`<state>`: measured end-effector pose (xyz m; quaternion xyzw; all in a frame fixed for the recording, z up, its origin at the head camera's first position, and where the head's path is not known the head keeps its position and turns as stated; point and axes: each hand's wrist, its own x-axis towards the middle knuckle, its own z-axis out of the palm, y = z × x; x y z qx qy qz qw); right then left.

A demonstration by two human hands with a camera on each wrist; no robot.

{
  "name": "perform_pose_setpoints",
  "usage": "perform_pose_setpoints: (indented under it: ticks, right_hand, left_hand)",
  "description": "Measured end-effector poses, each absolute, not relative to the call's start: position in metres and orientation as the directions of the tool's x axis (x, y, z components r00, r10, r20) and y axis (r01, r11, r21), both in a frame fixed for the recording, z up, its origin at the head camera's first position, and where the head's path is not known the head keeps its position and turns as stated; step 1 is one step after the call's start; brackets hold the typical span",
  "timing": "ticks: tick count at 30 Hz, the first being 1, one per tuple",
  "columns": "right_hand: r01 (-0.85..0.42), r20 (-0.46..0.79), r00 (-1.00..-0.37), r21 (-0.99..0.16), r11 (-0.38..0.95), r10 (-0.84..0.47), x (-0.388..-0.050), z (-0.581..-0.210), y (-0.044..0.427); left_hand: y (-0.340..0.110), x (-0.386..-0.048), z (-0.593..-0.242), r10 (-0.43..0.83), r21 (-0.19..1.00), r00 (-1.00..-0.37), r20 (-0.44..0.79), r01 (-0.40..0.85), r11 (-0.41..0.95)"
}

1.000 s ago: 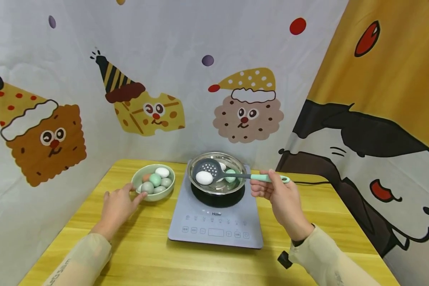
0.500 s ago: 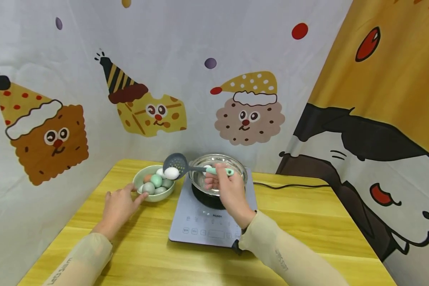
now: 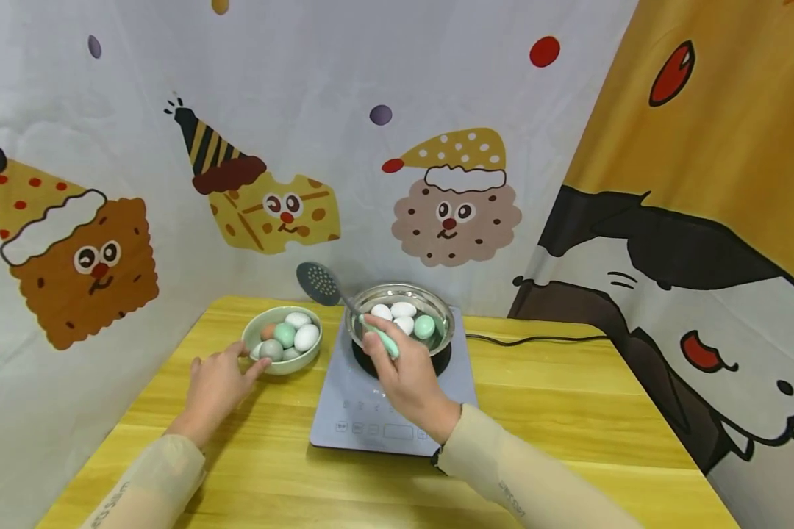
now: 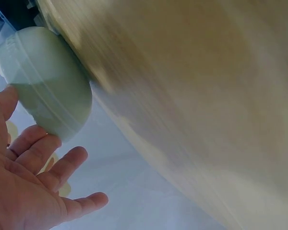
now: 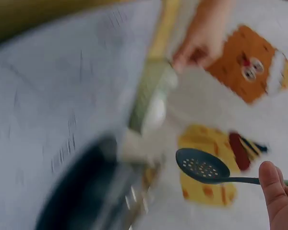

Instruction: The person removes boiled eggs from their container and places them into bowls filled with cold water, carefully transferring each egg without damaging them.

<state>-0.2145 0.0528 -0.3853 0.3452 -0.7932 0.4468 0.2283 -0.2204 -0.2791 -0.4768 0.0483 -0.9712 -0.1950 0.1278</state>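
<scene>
My right hand [image 3: 406,371] grips the mint handle of a grey slotted skimmer [image 3: 319,283]. The skimmer's bowl is raised to the left of the steel pot [image 3: 442,342], with no egg on it. Several white eggs [image 3: 403,310] and one green egg [image 3: 425,327] lie in the pot. Left of it stands a pale green bowl [image 3: 284,368] holding several white, green, grey and brown eggs; one white egg [image 3: 306,338] lies at its right side. My left hand [image 3: 218,382] holds the bowl's left edge between thumb and fingers, seen from below in the left wrist view.
The pot stands on a grey induction cooker [image 3: 344,422] on a yellow wooden table [image 3: 556,411]. A black cable [image 3: 529,342] runs right from behind the cooker. A cartoon-printed cloth [image 3: 291,73] hangs behind and at both sides.
The skimmer has moved left from over the pot with a white egg on it. That egg now lies in the bowl, and the skimmer has lifted and swung upward. The left hand stays at the bowl.
</scene>
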Motion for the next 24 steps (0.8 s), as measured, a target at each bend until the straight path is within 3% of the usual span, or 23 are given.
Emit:
perform_pose_setpoints:
  ticks: [4, 8, 13, 19, 24]
  right_hand:
    - [-0.792, 0.769, -0.583, -0.464, 0.397, -0.265, -0.222, -0.372, 0.096]
    - [-0.751, 0.749, -0.611, -0.446, 0.487, -0.256, -0.226, -0.369, 0.136]
    - [-0.724, 0.648, -0.657, -0.401, 0.561, -0.385, -0.229, -0.373, 0.159]
    - [-0.794, 0.598, -0.568, -0.219, 0.567, -0.565, -0.23, -0.381, 0.156]
    - [-0.84, 0.6, -0.508, -0.186, 0.509, -0.618, -0.228, -0.381, 0.15]
  left_hand:
    - [-0.278, -0.221, -0.479, -0.134, 0.396, -0.963, 0.232, -0.032, 0.918]
    - [-0.279, -0.221, -0.479, -0.131, 0.396, -0.964, 0.233, -0.029, 0.918]
    - [-0.282, -0.219, -0.477, -0.127, 0.388, -0.964, 0.233, -0.028, 0.921]
    - [-0.283, -0.218, -0.476, -0.117, 0.382, -0.968, 0.223, -0.024, 0.924]
    - [-0.28, -0.219, -0.477, -0.111, 0.38, -0.968, 0.223, -0.018, 0.925]
